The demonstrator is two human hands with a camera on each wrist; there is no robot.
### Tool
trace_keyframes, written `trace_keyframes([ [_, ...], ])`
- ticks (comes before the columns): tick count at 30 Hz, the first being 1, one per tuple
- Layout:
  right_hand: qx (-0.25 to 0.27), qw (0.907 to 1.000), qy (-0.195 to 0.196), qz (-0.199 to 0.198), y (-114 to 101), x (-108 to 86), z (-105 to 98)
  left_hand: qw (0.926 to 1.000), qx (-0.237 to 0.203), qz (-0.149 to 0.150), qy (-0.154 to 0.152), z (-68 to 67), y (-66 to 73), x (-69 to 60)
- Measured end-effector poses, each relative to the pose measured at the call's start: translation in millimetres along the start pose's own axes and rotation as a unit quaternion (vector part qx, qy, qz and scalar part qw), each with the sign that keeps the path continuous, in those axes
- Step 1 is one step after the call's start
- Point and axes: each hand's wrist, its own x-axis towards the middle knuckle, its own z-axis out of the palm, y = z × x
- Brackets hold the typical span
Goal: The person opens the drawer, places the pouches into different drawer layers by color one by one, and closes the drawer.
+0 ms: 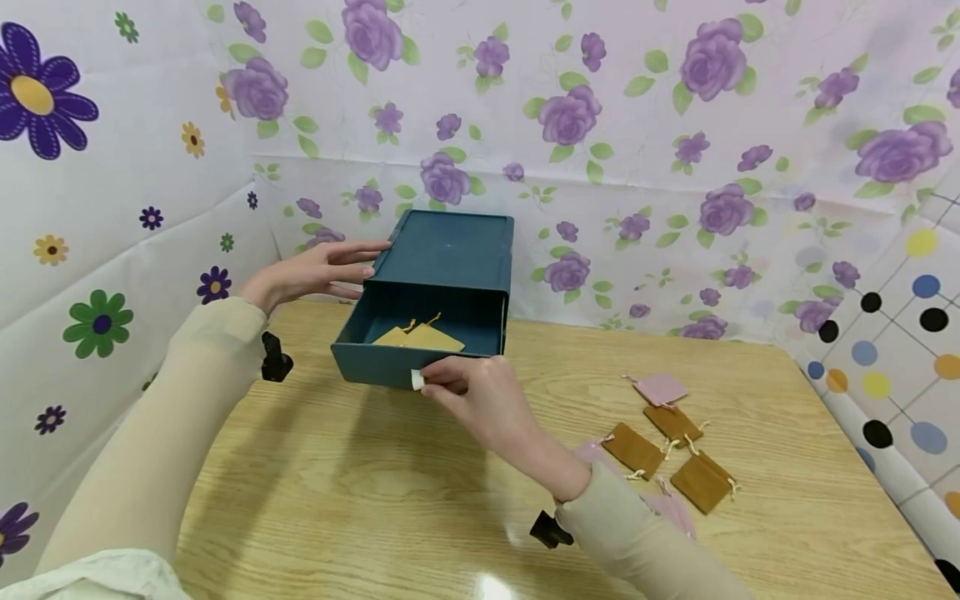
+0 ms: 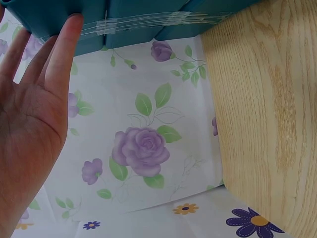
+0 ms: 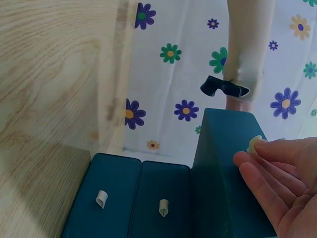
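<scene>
A dark teal drawer box [image 1: 450, 250] stands at the table's back with its top drawer [image 1: 375, 365] pulled out. Yellow drawstring pouches [image 1: 423, 338] lie inside that drawer. My right hand [image 1: 487, 404] pinches the white pull tab [image 1: 417, 380] on the drawer front; the right wrist view shows the hand [image 3: 282, 173] on the tab [image 3: 254, 144] too. My left hand [image 1: 318, 271] rests its fingertips on the box's left side, fingers extended; in the left wrist view the hand [image 2: 37, 109] touches the teal side [image 2: 49, 15] near clear tape.
Brown pouches [image 1: 633, 450] and pink pouches [image 1: 660, 389] lie on the right of the wooden table [image 1: 360, 517]. Two closed lower drawers [image 3: 111, 183] with white tabs show in the right wrist view. Flowered cloth [image 1: 600, 192] hangs behind the box and at the left.
</scene>
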Motion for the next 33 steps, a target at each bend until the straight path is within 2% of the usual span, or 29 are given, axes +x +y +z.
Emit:
trace_keyframes([
  [12, -0.035, 0.9993, 0.007, 0.013, 6, 10.4, -3, 1.0000, -0.002, 0.003, -0.003, -0.3, 1.0, 0.1],
  [33, -0.066, 0.9977, 0.008, 0.010, 27, 37.0, -5, 1.0000, 0.004, 0.002, 0.002, -1.1, -0.2, -1.1],
])
